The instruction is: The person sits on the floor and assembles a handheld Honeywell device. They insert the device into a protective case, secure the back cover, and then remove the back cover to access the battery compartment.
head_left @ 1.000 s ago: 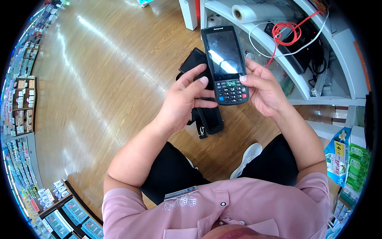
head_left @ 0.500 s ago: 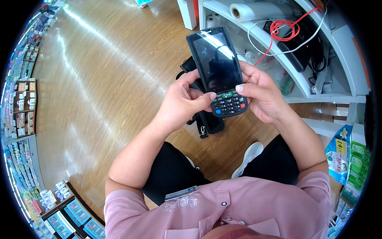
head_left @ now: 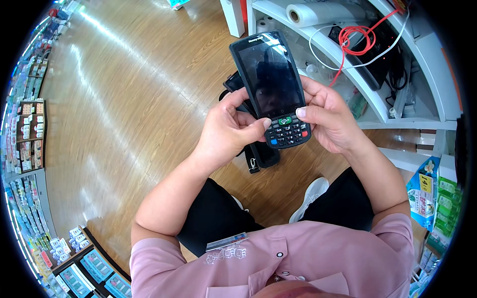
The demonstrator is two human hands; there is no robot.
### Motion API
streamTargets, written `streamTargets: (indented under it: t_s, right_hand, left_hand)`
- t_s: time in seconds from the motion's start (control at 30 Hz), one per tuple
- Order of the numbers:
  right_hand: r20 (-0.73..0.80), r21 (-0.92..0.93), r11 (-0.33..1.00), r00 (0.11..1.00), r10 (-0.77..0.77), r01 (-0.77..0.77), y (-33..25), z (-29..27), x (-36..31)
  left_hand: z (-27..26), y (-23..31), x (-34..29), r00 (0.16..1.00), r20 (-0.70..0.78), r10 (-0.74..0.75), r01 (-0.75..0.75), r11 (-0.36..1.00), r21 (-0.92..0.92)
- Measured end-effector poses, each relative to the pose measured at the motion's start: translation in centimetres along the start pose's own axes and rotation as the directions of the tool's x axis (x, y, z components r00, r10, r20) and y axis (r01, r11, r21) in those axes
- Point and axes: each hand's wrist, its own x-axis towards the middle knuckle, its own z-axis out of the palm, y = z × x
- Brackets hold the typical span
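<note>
Between my two hands is a black handheld barcode terminal (head_left: 271,79) with a dark, glossy screen over a small keypad. My left hand (head_left: 231,121) closes on its lower left side, thumb at the top of the keypad. On the opposite edge, my right hand (head_left: 325,116) grips it, the thumb resting just under the screen and the fingers behind. Reflections of ceiling light streak the screen's top right corner. Below the terminal, a black object with a strap (head_left: 266,155) is partly hidden by the hands; I cannot make out its kind.
A white shelf unit (head_left: 367,89) curves along the right, holding a roll of clear plastic (head_left: 325,14), a coiled red cable (head_left: 357,40) and a black box. Green and blue packages (head_left: 425,198) stand at lower right. Stocked shelves (head_left: 31,134) line the left, beyond the wooden floor (head_left: 124,109).
The terminal has tilted slightly, its top shifting a little left and its keypad end slightly down and right. Both hands keep their hold on it.
</note>
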Motion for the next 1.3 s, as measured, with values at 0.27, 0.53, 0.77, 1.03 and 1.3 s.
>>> streamTargets:
  t_s: [0.27,0.53,0.77,1.03,1.3]
  right_hand:
    - [-0.011,-0.018,1.000,1.000,-0.004,0.004,-0.1,-0.5,-0.2]
    - [-0.070,-0.005,0.999,0.997,-0.035,0.034,0.3,0.5,0.1]
    - [-0.035,0.037,0.999,0.999,0.023,-0.021,-0.4,0.6,0.7]
    - [-0.034,0.029,0.999,0.999,0.018,-0.017,-0.1,0.0,0.2]
    - [0.007,0.022,0.999,0.999,0.033,-0.033,-0.2,-0.3,0.4]
  left_hand:
    - [0.4,-0.2,0.2,1.000,0.001,-0.013,0.013,1.000,0.009]
    - [-0.2,-0.1,-0.1,1.000,0.015,0.024,-0.025,0.995,0.093]
    - [-0.3,0.2,0.3,0.999,0.026,0.024,-0.022,0.999,-0.050]
    - [0.0,-0.1,0.5,0.999,0.051,0.011,-0.009,0.999,-0.031]
    - [-0.1,-0.4,0.7,0.999,0.021,0.030,-0.029,0.998,-0.052]
